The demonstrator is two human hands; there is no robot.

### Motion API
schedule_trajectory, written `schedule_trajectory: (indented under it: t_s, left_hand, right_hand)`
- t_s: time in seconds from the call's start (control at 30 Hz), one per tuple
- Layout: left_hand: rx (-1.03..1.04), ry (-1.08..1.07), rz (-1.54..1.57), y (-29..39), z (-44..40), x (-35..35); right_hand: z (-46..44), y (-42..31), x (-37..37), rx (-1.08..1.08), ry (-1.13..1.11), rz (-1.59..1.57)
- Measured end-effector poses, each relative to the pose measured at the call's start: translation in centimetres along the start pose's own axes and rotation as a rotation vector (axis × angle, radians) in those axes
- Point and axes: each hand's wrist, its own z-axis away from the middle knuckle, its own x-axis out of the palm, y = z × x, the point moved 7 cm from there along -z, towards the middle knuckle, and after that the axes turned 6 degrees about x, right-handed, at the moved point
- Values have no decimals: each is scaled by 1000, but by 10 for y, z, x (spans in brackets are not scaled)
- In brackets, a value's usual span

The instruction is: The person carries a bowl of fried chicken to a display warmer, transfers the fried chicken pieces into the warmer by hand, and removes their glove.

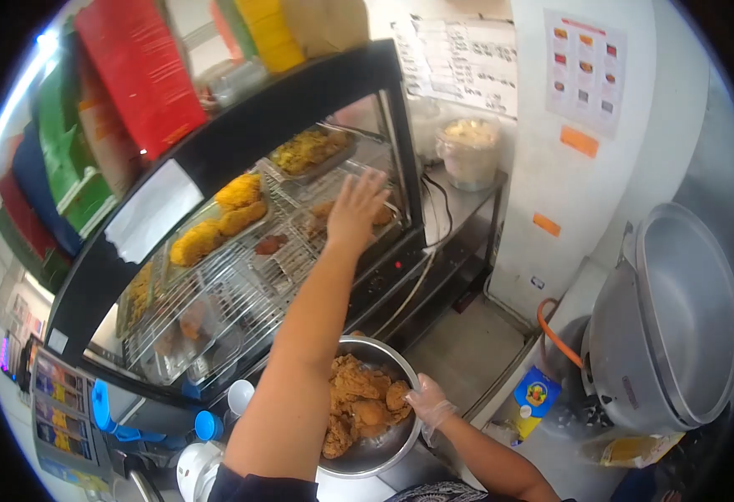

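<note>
My left hand (357, 206) reaches into the glass-sided food warmer (266, 96), its fingers spread and holding nothing. It hovers over a wire rack (296, 266), close to a few pieces of fried food that it partly hides. My right hand (431, 403), in a clear plastic glove, grips the rim of a steel mixing bowl (405, 368). Pieces of brown fried chicken (367, 408) lie in this bowl, and my left forearm covers its left side. Farther along the racks sit yellow-orange fried pieces (216, 227) and a tray of yellowish food (308, 152).
A big grey metal pot (668, 326) stands at right, near an orange hose (558, 339) and a blue-yellow packet (537, 391). A clear tub (470, 155) is on the steel shelf behind. Blue-lidded containers (209, 425) are at lower left; colored paper bags (137, 71) sit atop the warmer.
</note>
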Motion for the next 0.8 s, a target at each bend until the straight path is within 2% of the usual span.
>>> schedule_trajectory:
  t_s: [0.1,0.23,0.33,0.43,0.53,0.63,0.73,0.8]
  left_hand:
    - [-26,18,-246,-2,-3,25]
    - [-2,24,-290,-7,18,26]
    - [2,148,-345,-13,48,18]
    - [-35,-63,-186,-19,94,5]
    - [-55,-69,-182,-24,145,-4]
    - [-163,-235,-46,-22,187,-30]
    - [-228,-274,-14,-18,204,-39]
    - [-97,-113,12,-10,186,-58]
  right_hand:
    - [6,0,0,36,-15,-15]
    - [5,1,3,78,-50,-13]
    - [9,-10,-1,124,-38,11]
    - [9,-10,-1,92,-48,18]
    - [11,-16,-3,115,-48,2]
    - [6,-5,3,96,-52,1]
    - [8,-8,2,65,-80,2]
    - [7,-4,7,50,-81,-7]
